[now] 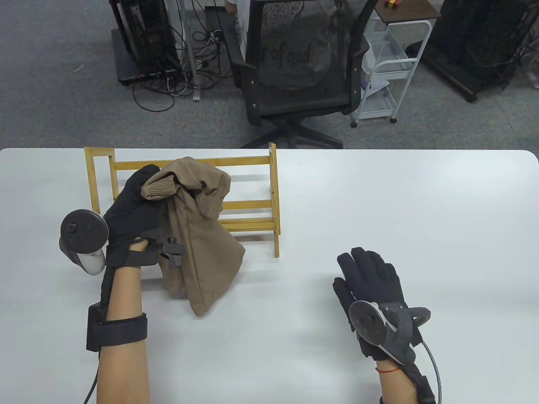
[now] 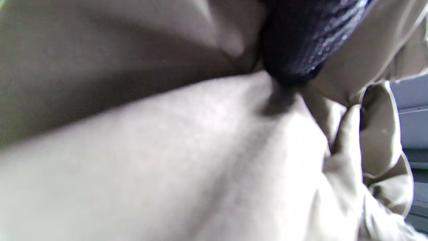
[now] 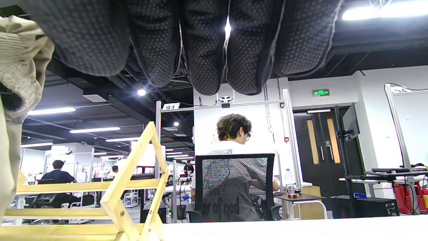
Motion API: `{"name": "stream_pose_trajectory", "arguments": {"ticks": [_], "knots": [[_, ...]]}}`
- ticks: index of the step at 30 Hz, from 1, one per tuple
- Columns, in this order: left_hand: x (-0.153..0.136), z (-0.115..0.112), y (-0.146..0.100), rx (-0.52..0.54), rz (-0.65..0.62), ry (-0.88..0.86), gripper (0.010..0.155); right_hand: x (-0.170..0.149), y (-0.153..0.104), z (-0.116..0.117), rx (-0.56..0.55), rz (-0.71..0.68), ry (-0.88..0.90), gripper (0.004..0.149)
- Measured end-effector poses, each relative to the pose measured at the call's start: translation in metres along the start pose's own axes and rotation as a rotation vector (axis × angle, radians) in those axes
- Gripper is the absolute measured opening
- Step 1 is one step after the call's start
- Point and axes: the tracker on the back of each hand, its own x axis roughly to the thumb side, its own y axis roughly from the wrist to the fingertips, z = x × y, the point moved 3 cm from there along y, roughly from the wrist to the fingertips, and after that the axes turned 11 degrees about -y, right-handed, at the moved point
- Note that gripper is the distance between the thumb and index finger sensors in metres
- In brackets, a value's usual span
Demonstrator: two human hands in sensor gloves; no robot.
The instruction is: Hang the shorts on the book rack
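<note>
The tan shorts hang bunched from my left hand, which grips their upper part above the left half of the wooden book rack. The cloth drapes down in front of the rack to the table. The shorts fill the left wrist view, with a gloved finger pressed into the cloth. My right hand lies open and flat on the table, right of the rack, holding nothing. In the right wrist view its fingers hang at the top, with the rack's end and the shorts at the left.
The white table spreads to the right of the rack. Beyond its far edge stand a black mesh office chair, a white trolley and tangled cables on grey carpet.
</note>
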Motion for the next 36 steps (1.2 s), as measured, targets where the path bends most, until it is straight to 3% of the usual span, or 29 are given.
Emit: {"name": "stream_pose_trajectory", "arguments": {"ticks": [23, 36], "knots": [[-0.033, -0.021, 0.041, -0.008, 0.142, 0.039, 0.049, -0.005, -0.002, -0.001, -0.003, 0.022, 0.022, 0.054], [-0.052, -0.016, 0.064, 0.032, 0.233, 0.027, 0.050, -0.005, -0.002, 0.000, 0.006, 0.022, 0.019, 0.054]]}}
